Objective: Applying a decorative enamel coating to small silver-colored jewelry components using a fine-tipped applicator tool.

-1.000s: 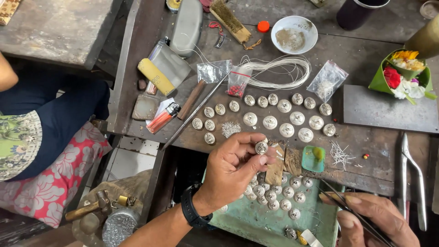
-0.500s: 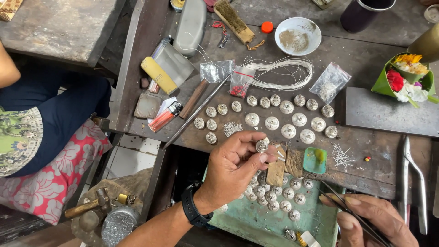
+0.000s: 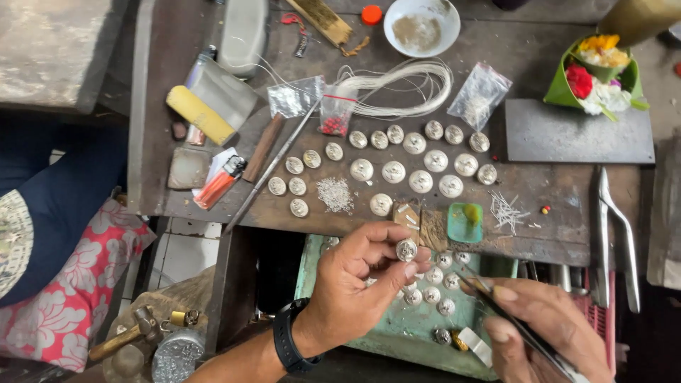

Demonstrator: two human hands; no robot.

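While pinched—silver disc (image 3: 406,250) sits atop left hand (image 3: 355,284).

place: jewellery workshop — worn workbench (image 3: 553,188) | silver discs (image 3: 421,181) | wire coil (image 3: 408,85) | pliers (image 3: 616,227)

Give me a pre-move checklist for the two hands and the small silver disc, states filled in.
1. Small round silver disc pinched between thumb and fingertips of the left hand: ok.
2. Thin dark metal tweezers gripped in the right hand: ok.
3. Tweezer tip apart from the held disc, not touching: ok.
4. Whether the tweezer tip carries anything: cannot tell, too small.
5. Green tray with more silver discs lies under both hands: ok.
6. Rows of silver discs on the dark wooden bench lie apart from the hands: ok.
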